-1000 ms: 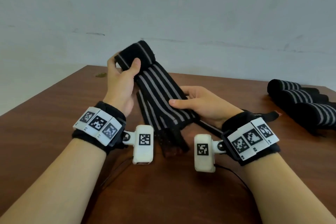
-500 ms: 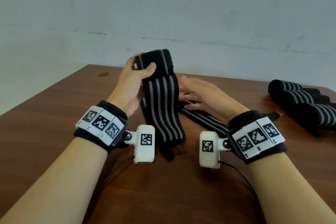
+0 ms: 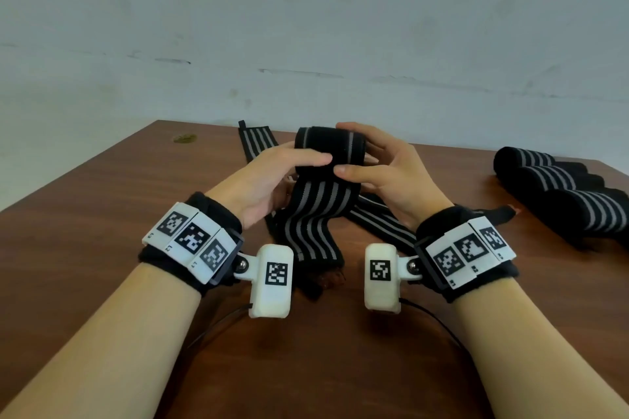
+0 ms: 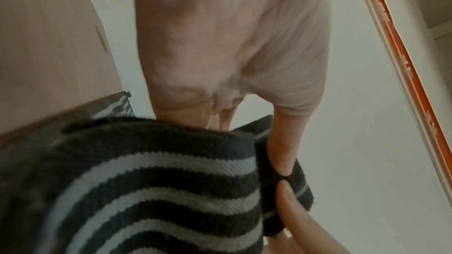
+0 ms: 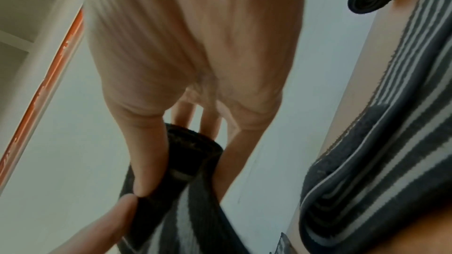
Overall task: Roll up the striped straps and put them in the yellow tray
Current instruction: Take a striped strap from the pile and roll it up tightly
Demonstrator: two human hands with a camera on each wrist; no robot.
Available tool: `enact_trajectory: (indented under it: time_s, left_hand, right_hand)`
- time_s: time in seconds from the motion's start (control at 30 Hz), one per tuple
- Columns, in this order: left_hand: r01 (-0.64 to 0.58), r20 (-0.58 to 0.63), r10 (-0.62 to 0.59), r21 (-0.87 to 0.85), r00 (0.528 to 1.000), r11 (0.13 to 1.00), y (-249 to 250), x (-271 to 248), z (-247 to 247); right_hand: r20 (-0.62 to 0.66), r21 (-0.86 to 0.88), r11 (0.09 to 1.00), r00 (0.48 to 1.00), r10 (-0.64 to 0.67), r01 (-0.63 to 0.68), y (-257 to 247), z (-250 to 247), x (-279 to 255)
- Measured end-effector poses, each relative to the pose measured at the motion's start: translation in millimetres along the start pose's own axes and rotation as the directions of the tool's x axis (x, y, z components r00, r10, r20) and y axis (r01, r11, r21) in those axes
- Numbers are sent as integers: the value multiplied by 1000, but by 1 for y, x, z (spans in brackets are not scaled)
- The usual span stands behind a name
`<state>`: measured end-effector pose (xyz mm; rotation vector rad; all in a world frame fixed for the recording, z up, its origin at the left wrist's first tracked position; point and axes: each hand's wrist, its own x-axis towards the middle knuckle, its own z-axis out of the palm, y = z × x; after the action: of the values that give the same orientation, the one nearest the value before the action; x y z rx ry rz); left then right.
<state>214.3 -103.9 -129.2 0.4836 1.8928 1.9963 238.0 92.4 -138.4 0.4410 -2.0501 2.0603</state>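
A black strap with grey stripes [image 3: 315, 214] is partly rolled at its top end, and the roll [image 3: 328, 146] is held above the brown table [image 3: 102, 214]. My left hand [image 3: 308, 155] grips the roll from the left, thumb on its front. My right hand [image 3: 347, 151] grips it from the right, thumb in front and fingers over the top. The two thumbs nearly touch on the strap [image 4: 159, 181] in the left wrist view. Its loose tail hangs down and bends onto the table. The right wrist view shows the roll [image 5: 193, 152] end-on. No yellow tray is in view.
A second unrolled striped strap [image 3: 255, 143] lies flat across the table behind and under my hands, also showing as the second strap [image 5: 379, 161] in the right wrist view. Three rolled straps [image 3: 551, 180] lie at the right edge. A pale wall stands behind the table.
My left hand has brought the rolled end down and toward the centre. My right hand left the strap's lower part and rose to grip the roll. The tail now rests on the table.
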Motion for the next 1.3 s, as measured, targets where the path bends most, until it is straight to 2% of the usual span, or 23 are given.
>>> enact_trajectory:
  time_s: [0.1, 0.2, 0.27, 0.37, 0.47, 0.53, 0.63, 0.77, 0.97, 1.07, 1.3]
  left_hand:
    - [60, 24, -59, -14, 998, 998, -1, 1, -1]
    - [74, -71, -72, 30, 995, 997, -1, 2, -3]
    - [51, -106, -54, -31, 993, 998, -1, 4, -3]
    - [0, -145, -16, -114, 989, 994, -2, 6, -1]
    - [-76, -155, 52, -151, 987, 986, -3, 11, -5]
    - [-114, -126, 94, -165, 988, 980, -5, 13, -8]
    - [-144, -109, 127, -160, 986, 977, -9, 14, -10]
    - [-171, -112, 155, -147, 982, 974, -8, 11, -9]
    - [-188, -119, 168, -179, 979, 966, -9, 10, -8]
    - [-156, -109, 144, -109, 984, 982, -11, 11, -7]
    - [-1, -74, 5, 50, 997, 999, -8, 6, -3]
  right_hand:
    - [-1, -17, 1000, 1000, -18, 18, 3, 0, 0]
    - [8, -22, 1000, 1000, -20, 20, 4, 1, -1]
    - [-15, -34, 999, 1000, -6, 6, 4, 1, 1]
    - [-28, -19, 996, 996, 82, -83, 5, 2, 4]
    - [79, 52, 973, 973, 219, -223, 4, 3, 3]
    - [84, 54, 960, 960, 268, -273, 0, 5, -1]
    - [46, 9, 958, 957, 285, -286, -3, 5, -3]
    - [71, -27, 950, 948, 311, -310, -4, 5, -4]
    - [10, 73, 961, 963, 268, -268, -3, 4, -3]
    - [-8, 83, 964, 967, 256, -254, -2, 4, -3]
    - [-66, 73, 973, 972, 225, -220, -1, 7, -3]
